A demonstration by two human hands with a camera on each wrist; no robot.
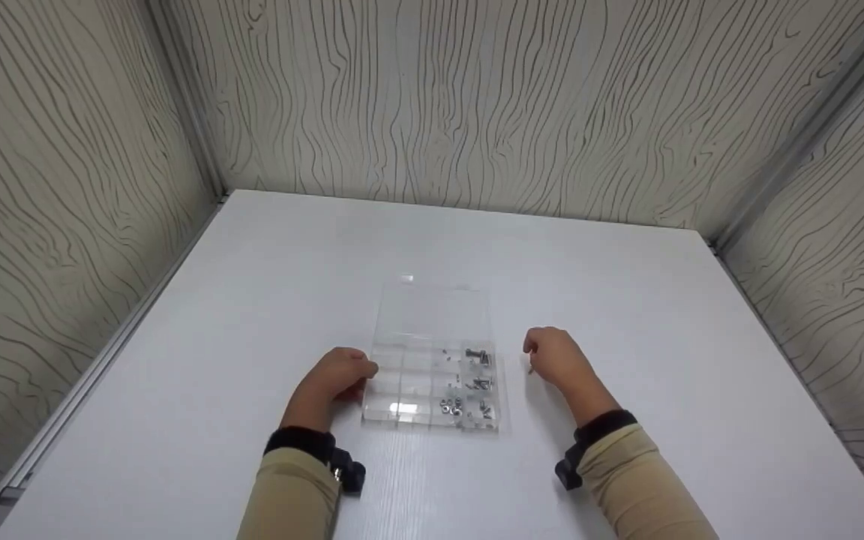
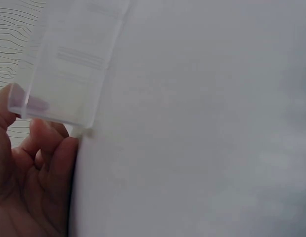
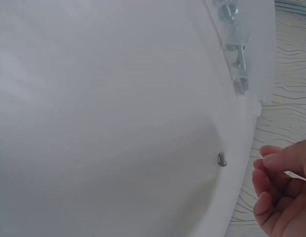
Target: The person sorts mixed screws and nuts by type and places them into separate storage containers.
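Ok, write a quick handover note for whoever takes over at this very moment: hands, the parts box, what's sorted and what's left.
Left hand: fingers curled against the left edge of the clear parts box, steadying it.
Right hand: loosely curled, holding nothing, resting on the white table just right of the box.
Box: lid open, lying flat at mid-table. Screws and nuts sit in the right-hand compartments; the left ones look empty.
One loose screw lies on the table near the right hand.
Left: probably that loose screw goes in the box.
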